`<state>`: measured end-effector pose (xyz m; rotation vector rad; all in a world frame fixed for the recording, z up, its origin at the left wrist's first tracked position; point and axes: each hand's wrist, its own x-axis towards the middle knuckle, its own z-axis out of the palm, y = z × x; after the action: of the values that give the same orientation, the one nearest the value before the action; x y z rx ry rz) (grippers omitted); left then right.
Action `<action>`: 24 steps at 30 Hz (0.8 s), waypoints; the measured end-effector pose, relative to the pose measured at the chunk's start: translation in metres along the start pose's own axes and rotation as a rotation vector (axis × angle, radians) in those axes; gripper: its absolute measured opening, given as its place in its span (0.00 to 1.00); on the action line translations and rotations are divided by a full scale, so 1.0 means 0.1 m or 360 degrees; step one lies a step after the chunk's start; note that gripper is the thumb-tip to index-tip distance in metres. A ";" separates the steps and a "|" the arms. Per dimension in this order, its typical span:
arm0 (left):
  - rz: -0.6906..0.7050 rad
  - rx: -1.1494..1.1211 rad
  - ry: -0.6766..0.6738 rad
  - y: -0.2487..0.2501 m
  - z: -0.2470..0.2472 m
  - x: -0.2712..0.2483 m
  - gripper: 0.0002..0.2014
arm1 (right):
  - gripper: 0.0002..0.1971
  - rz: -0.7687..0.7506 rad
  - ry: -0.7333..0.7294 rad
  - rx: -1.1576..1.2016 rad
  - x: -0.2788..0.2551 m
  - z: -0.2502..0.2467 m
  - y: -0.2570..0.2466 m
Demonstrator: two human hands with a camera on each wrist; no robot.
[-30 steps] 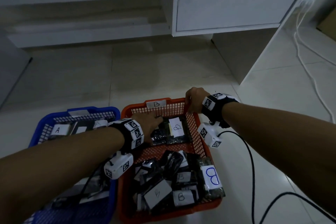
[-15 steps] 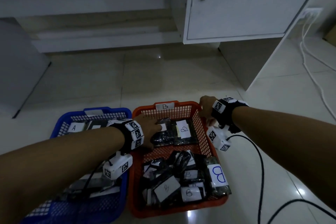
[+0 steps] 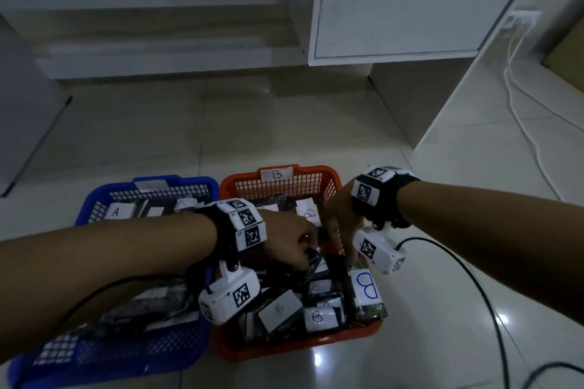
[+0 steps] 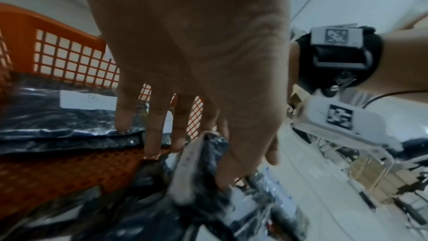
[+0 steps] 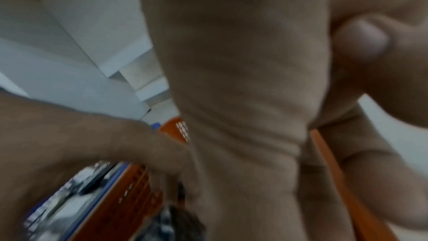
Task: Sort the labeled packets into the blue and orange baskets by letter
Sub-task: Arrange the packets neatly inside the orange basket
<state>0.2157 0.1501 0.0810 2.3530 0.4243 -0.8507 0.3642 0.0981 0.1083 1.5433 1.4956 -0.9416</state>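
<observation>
Head camera high, facing down-forward, wrist cameras close along each palm, right seemingly blurred, all sharing orange basket (image 3: 328, 186)

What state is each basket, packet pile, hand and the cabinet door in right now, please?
orange basket: tagged B, holds B packets.
blue basket: holds A packets.
left hand: pinching a dark packet in the orange basket.
right hand: at the orange basket's right rim; grip unclear.
cabinet door: closed.
</observation>
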 end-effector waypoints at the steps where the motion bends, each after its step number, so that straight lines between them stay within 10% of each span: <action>1: 0.0003 0.0033 -0.0017 0.00 0.01 -0.01 0.26 | 0.23 -0.0013 -0.0014 -0.0049 -0.01 0.05 0.00; 12: -0.0012 0.0047 -0.0057 0.00 0.00 -0.11 0.31 | 0.26 -0.0092 -0.0002 -0.0193 -0.06 0.20 -0.01; 19: -0.0114 -0.0046 -0.0110 -0.04 -0.02 -0.16 0.35 | 0.22 -0.0082 -0.0099 0.0415 -0.24 -0.17 0.25; 24: -0.0112 -0.0063 -0.0147 -0.04 0.02 -0.10 0.32 | 0.13 -0.0019 0.0620 0.0684 0.00 -0.43 0.41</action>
<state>0.2048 0.1508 0.0845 2.2637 0.4833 -0.9707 0.4049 0.1362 0.1284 2.1264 1.6372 -1.0619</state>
